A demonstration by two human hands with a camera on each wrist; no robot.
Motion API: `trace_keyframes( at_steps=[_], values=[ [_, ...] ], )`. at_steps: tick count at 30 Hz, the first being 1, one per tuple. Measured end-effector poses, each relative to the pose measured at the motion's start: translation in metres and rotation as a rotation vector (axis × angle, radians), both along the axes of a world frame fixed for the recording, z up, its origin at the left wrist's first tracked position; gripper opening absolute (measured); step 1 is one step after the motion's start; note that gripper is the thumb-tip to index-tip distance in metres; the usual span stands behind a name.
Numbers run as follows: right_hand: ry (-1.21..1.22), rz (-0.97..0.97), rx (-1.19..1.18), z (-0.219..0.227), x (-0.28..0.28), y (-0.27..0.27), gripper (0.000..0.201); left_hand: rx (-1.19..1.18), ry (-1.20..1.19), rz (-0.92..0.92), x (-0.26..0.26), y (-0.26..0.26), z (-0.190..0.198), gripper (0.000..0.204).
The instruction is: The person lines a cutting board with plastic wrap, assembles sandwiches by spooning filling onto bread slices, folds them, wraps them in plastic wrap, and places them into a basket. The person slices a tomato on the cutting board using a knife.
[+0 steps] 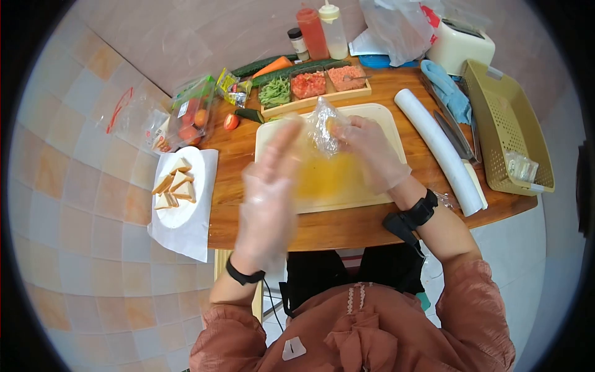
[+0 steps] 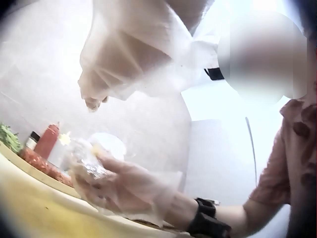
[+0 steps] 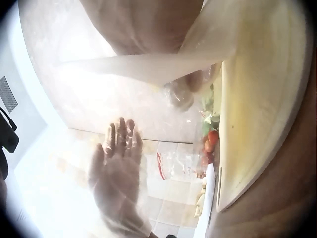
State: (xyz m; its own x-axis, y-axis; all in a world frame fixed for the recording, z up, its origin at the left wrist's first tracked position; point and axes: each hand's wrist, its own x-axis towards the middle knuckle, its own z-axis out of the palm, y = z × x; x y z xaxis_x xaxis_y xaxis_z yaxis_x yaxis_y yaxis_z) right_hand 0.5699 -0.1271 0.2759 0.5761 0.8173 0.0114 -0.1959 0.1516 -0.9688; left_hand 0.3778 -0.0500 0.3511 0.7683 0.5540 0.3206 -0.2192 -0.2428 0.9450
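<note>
Plastic-wrapped bundle [image 1: 326, 127] is gripped in the right hand [image 1: 370, 149], near frame centre, over the upper part of a cream board [image 1: 385, 116]. Left hand [image 1: 268, 195] is held up left of the bundle, fingers straight, blurred in the head view. Both hands wear clear gloves. Board shows a yellow patch [image 1: 327, 177], lies on a wooden table [image 1: 228, 204]. Upper centre: compartment tray [image 1: 347, 95], green shreds [image 1: 274, 92], red chopped pieces [image 1: 308, 85]; red bottle [image 1: 312, 34] behind. Left: sandwich triangles [image 1: 181, 180] on white plate [image 1: 178, 214]. Right: white roll [image 1: 439, 149], then olive basket [image 1: 511, 124]. Upper right: toaster [image 1: 460, 51].
</note>
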Motion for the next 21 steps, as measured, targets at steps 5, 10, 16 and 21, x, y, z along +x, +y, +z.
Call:
trace_keyframes(
  at_steps=[5, 10, 16, 21],
  values=[
    [-0.050, -0.044, -0.004, -0.006, 0.004, 0.005, 0.030, 0.533, 0.230, -0.053, 0.017, -0.030, -0.017, 0.069],
    [-0.065, -0.054, 0.017, -0.002, 0.002, 0.003, 0.028, 0.788, 0.327, 0.137, 0.036, -0.057, -0.012, 0.076],
    [-0.097, -0.055, 0.005, -0.008, -0.002, 0.006, 0.025, 0.734, 0.263, 0.283, 0.052, -0.046, -0.034, 0.079],
    [0.135, 0.041, 0.172, 0.006, -0.019, -0.003, 0.025, 0.613, 0.250, 0.277, 0.047, -0.045, -0.035, 0.081]
  ],
)
